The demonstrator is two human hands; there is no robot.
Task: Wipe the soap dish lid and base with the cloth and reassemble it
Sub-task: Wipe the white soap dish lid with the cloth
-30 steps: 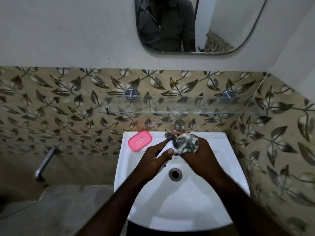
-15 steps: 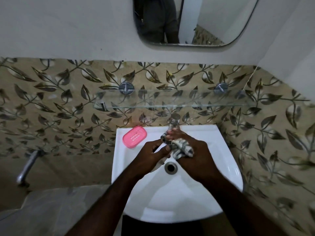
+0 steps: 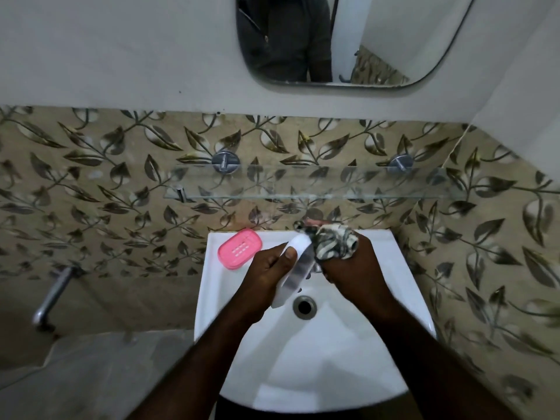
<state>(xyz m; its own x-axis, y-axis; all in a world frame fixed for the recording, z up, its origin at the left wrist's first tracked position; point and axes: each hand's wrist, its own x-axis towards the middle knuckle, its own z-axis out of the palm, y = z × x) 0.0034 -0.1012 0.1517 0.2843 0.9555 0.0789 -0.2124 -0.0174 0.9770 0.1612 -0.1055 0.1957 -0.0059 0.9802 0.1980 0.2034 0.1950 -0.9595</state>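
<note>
Over a white sink (image 3: 333, 359), the left hand (image 3: 266, 278) grips the clear lid (image 3: 298, 268) while the right hand (image 3: 356, 271) clutches a bunched cloth (image 3: 333, 242) against it, half-hiding the tap (image 3: 313, 214). The pink base (image 3: 239, 248) sits on the sink's back-left corner.

White sink (image 3: 318, 359) beneath glass shelf (image 3: 333, 184) and mirror (image 3: 394, 34).
</note>
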